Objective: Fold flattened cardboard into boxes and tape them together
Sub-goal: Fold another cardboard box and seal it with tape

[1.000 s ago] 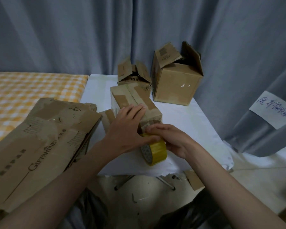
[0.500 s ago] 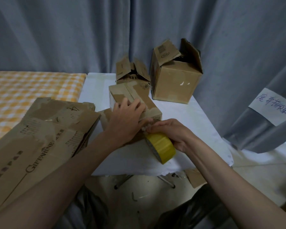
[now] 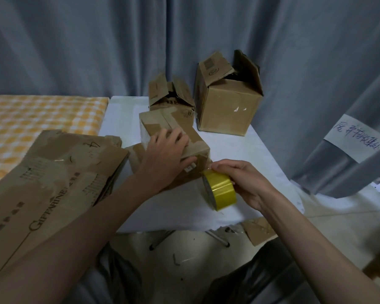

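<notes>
While the left hand (image 3: pixel 166 155) presses flat on the small box (image 3: pixel 173 137), the right hand's (image 3: pixel 242 183) grip wraps the yellow tape roll (image 3: pixel 219 190).

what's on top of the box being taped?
The left hand lies flat on the box, over patches of old brown tape. The right hand holds the yellow tape roll beside it. The seam under the palm is hidden.
</notes>
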Available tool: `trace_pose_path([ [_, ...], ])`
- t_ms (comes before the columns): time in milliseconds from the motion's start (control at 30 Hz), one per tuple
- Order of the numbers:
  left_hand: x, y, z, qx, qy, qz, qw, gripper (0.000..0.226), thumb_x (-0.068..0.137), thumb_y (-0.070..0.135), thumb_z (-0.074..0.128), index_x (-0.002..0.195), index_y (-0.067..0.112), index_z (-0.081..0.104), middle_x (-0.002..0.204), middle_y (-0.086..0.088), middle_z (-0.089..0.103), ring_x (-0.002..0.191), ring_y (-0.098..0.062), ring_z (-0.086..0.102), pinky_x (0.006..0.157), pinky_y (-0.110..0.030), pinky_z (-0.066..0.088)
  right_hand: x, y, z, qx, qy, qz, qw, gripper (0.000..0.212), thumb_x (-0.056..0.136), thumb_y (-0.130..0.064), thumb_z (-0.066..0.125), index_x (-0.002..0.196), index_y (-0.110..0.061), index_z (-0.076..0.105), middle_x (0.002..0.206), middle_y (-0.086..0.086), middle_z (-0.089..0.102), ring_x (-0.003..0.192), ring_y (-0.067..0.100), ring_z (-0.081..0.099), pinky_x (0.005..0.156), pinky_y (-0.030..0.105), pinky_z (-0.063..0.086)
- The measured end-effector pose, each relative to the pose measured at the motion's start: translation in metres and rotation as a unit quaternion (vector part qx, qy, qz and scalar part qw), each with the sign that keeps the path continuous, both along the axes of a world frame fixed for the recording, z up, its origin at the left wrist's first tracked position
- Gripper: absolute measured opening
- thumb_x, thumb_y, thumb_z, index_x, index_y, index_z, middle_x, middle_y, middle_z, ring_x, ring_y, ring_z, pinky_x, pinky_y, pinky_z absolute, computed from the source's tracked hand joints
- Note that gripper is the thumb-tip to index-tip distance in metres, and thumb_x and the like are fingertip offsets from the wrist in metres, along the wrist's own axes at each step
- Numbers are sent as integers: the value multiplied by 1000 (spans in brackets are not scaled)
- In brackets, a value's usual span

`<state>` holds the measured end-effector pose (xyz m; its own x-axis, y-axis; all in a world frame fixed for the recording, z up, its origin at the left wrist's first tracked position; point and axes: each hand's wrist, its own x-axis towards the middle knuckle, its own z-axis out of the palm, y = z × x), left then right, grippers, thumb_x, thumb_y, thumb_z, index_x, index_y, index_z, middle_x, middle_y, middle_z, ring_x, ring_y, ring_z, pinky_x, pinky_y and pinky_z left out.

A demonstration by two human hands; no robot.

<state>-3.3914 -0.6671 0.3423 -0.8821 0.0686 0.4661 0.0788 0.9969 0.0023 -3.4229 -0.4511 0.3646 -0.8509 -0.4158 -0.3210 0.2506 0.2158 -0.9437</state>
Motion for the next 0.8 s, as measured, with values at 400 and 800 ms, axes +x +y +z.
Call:
trace_pose_path([
  [400,-1,9,-4,-28,-70,-11,997,64,102,49,26,156,14,23,162,-5,23,143,-28,28,113,-40,24,0,24,-12,69,221,-63,971,12,86,-15,76,92,-22,83,96,5,62,91,8,59,79,20,53],
  [800,3,26,12,-3,-36,-31,999,47,102,30,49,146,15,46,150,-5,47,137,-41,39,111,-49,31,10,35,-28,13,261,-102,960,14,87,-13,74,96,-21,81,100,7,64,92,5,59,82,24,53],
])
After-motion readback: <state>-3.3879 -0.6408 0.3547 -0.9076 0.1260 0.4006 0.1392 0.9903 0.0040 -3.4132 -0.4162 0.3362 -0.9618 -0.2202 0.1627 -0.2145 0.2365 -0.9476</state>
